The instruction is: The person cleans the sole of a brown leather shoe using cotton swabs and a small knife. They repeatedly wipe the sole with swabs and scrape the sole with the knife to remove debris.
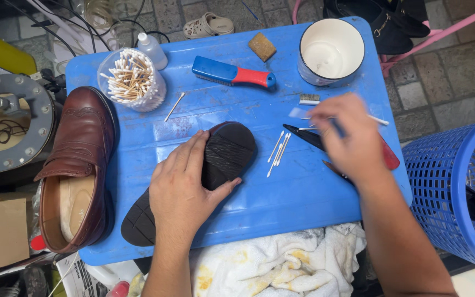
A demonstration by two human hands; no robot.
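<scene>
A shoe lies sole-up on the blue plastic table (281, 198), its black ribbed sole (226, 154) facing me. My left hand (185, 181) presses flat on the middle of that sole, holding it down. My right hand (347, 137), blurred with motion, hovers over a pair of scissors with red handles (383, 154) and closes on a thin blue-handled tool (336, 127) among small tools. Several cotton swabs (277, 149) lie loose between the two hands. A small brush (309, 99) rests just beyond the right hand.
A brown leather shoe (78, 165) stands upright at the table's left edge. Behind are a clear cup of cotton swabs (132, 80), a blue-and-red brush (232, 74), a sponge (262, 46) and a white bowl (331, 52). A blue basket (457, 192) stands right; a white towel (281, 264) lies on my lap.
</scene>
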